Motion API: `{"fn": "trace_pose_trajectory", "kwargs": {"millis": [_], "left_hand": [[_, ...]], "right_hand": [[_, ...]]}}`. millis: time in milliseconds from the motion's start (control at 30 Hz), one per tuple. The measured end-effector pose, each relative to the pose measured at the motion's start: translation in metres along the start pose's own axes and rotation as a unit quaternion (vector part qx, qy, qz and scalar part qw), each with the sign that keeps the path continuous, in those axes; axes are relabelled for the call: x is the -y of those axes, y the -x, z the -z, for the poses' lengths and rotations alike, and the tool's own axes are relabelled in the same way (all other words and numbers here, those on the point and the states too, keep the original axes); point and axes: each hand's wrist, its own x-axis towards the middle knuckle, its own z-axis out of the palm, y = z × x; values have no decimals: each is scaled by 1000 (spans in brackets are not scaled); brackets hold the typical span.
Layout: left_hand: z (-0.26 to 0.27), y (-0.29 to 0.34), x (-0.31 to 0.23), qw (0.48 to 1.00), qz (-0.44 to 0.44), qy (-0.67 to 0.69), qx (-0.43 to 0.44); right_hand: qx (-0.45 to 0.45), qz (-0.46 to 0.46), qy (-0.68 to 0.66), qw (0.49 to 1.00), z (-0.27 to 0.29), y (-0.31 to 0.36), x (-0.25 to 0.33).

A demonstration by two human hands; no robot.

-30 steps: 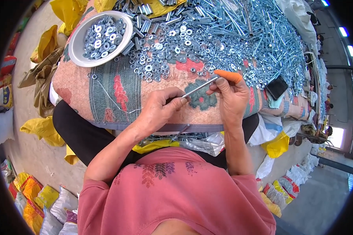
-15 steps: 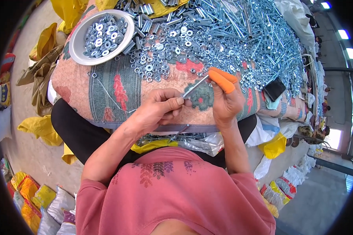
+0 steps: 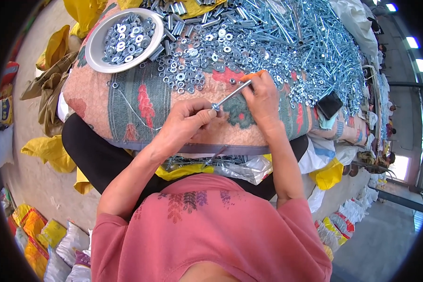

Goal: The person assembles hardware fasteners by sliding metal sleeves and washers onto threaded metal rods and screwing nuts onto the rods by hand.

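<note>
Left hand (image 3: pixel 185 123) pinches the near end of a long steel bolt (image 3: pixel 231 96) between thumb and fingertips, closed tight on it, while the right hand (image 3: pixel 263 98) is curled shut round the far end just below centre frame, something orange showing at its fingertips. The bolt lies slanted between the two hands, just above the patterned cloth (image 3: pixel 136 103) covering the desk. To do this well, I'd judge, both grips should stay near the bolt's ends, with it level and clear of the cloth. Just above, loose washers (image 3: pixel 192 56) spread out; a white bowl of washers (image 3: pixel 127 37) sits upper left, and a heap of bolts (image 3: pixel 310 42) fills upper right.
</note>
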Motion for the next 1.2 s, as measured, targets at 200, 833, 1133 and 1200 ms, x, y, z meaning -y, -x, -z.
{"fn": "trace_pose_trajectory", "kwargs": {"millis": [200,833,1133,1200], "left_hand": [[1,0,5,997,-8,-71,-6],[-16,-6,14,994,31,55,90],[-20,5,4,989,29,14,146],[-11,5,-2,993,13,-8,118]], "right_hand": [[87,-204,-551,804,36,3,10],[47,-197,-626,754,29,32,57],[50,-168,-626,760,36,41,41],[51,-174,-602,778,37,46,33]]}}
